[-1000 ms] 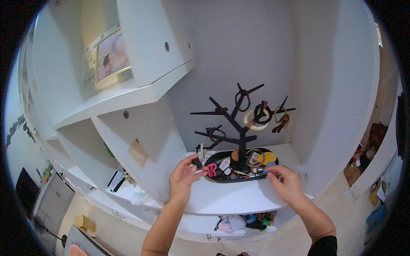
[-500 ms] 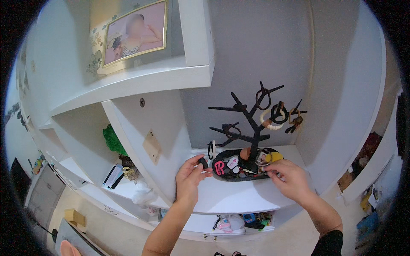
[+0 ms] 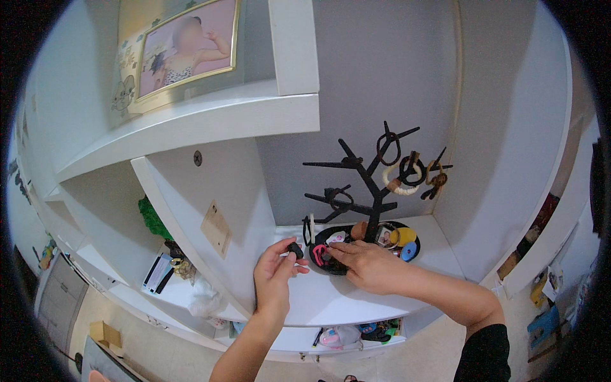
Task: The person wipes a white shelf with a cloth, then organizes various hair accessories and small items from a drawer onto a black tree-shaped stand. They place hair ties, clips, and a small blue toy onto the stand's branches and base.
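Note:
Between the thumb and fingers of my left hand (image 3: 273,274) is a small black lump (image 3: 295,250), its exact kind unclear, just left of the tray. My right hand (image 3: 375,267) reaches across the front of the oval black tray (image 3: 418,244), fingertips bent down beside a pink hair clip (image 3: 320,256); whatever they pinch is hidden. From the tray rises a black branching stand (image 3: 375,207). Dark hair ties (image 3: 389,149), a cream ring-shaped band (image 3: 389,181) and a brown tie (image 3: 436,181) hang on its branches. A yellow round item (image 3: 403,237) and a blue disc (image 3: 409,251) lie in the tray's right end.
The tray stands on a white shelf (image 3: 318,304) between upright panels. A jutting upper shelf (image 3: 203,130) with a framed photo (image 3: 188,51) overhangs at upper left. Below, a lower shelf holds a pink-and-white item (image 3: 340,337) and several small things.
My right hand has moved left from the tray's right end to its left part, uncovering the blue disc. My left hand keeps the black lump. The view has shifted slightly.

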Demonstrator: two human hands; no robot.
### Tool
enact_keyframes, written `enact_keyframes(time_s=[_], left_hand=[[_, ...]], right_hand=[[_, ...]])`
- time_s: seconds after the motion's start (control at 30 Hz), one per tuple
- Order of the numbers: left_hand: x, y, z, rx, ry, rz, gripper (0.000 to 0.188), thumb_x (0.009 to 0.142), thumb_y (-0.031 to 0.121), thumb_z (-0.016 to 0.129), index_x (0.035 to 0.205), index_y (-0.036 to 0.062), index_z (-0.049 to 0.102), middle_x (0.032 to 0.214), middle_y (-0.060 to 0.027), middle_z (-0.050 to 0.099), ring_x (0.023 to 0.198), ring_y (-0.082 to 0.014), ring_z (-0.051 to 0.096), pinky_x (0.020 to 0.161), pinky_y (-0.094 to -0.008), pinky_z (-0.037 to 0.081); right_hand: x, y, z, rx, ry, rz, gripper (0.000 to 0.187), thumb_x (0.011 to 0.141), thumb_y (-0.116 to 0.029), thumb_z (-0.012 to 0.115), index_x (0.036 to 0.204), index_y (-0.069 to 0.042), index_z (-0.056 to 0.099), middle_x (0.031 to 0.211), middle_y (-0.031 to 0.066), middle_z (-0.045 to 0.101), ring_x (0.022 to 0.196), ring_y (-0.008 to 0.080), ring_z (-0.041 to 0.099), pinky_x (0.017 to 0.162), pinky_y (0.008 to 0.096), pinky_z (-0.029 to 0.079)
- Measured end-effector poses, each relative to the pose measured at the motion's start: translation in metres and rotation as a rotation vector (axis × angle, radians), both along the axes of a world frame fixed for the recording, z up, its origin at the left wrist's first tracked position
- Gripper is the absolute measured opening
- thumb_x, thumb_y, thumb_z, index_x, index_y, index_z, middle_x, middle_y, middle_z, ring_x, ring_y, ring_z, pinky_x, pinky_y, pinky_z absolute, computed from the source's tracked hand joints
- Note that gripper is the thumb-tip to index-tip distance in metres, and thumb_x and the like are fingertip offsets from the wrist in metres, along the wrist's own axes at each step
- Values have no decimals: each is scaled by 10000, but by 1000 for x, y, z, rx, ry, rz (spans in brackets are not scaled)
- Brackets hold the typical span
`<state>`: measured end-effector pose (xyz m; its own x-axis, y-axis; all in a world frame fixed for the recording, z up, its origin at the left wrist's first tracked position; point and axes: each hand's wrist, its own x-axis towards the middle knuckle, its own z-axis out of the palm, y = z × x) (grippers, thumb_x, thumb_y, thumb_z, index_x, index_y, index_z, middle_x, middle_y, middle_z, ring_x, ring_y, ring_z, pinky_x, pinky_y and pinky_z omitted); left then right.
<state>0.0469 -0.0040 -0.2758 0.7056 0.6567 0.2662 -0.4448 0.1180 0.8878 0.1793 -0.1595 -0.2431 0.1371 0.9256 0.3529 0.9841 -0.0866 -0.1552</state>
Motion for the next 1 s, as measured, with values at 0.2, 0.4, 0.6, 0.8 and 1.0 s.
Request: enact_keyframes(time_s=[0.2,0.4,0.6,0.8,1.0], left_hand=[[-1,-1,0,12,6,19,274,869,30,510,1141,8,539,976,-91,571,765,-203,590,635,-322,509],[-1,0,1,6,4,24,289,847,27,541,1135,13,546,974,-89,571,740,-192,583,616,-309,503],[-1,0,0,-16,-25,18,273,843,32,556,1116,17,559,960,-83,573,736,-186,582,611,-306,498],[-1,0,0,-17,-39,11,260,847,44,565,1106,21,566,951,-76,577,727,-179,584,606,-298,494],[-1,-1,0,-6,-41,21,270,850,53,569,1118,20,556,959,-75,577,726,-164,586,604,-282,495]], right_hand=[[9,-5,7,-99,185,74,315,781,-98,497,1062,1,599,1149,169,569,1044,308,542,912,387,421],[-5,5,9,-53,399,11,238,784,-137,597,992,-32,643,1013,158,626,952,291,583,848,380,453],[2,6,-2,177,709,-11,191,775,-108,670,947,-29,650,850,92,654,788,179,619,709,291,490],[-3,5,17,348,1154,-70,119,843,-57,620,946,1,611,833,32,641,779,104,601,663,232,487],[-16,12,30,404,654,-149,93,823,-118,622,883,-48,611,787,81,649,699,179,632,610,293,486]])
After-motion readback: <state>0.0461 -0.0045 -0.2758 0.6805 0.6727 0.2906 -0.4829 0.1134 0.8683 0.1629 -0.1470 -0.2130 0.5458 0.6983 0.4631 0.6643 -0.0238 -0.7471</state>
